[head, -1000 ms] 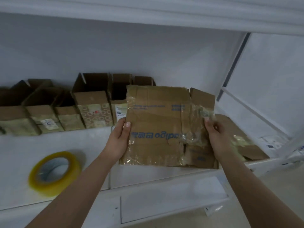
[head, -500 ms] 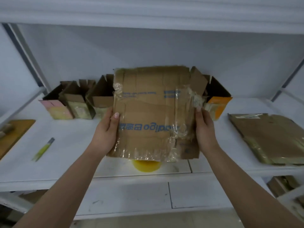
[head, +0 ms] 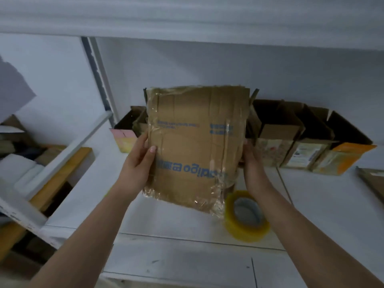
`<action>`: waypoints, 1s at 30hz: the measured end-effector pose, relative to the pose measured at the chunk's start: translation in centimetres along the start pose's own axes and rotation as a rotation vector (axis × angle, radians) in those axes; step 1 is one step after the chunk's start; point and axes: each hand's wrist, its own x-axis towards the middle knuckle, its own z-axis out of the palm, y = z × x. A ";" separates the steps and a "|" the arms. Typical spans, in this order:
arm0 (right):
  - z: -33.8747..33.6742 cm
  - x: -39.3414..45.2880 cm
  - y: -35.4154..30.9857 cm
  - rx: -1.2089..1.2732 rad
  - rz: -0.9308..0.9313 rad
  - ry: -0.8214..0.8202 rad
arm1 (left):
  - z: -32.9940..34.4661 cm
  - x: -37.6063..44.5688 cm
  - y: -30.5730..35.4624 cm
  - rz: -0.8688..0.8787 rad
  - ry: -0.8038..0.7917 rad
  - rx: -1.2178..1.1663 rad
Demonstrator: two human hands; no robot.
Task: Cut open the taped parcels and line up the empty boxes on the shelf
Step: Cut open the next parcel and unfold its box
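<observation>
Compared with a second ago, the taped parcel (head: 195,148), gripped at its side edges by the left hand (head: 138,163) and right hand (head: 252,163), has swung left along the shelf (head: 166,217), now held upright before the empty boxes (head: 307,146), probably seeking a slot.

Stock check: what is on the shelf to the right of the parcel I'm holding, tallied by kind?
Open boxes: 3
Tape roll: 1
Flat parcel, cut off at the picture's edge: 1
Total right of the held parcel: 5
</observation>
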 end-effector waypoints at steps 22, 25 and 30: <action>9.9 -6.7 1.8 0.404 0.297 0.431 | -7.8 6.0 -4.2 -0.432 -0.345 -0.379; 9.7 -6.3 1.5 0.468 0.296 0.433 | -7.9 6.5 -4.2 -0.439 -0.388 -0.447; 10.4 -5.2 0.8 0.461 0.274 0.380 | -7.9 7.5 -3.7 -0.444 -0.500 -0.436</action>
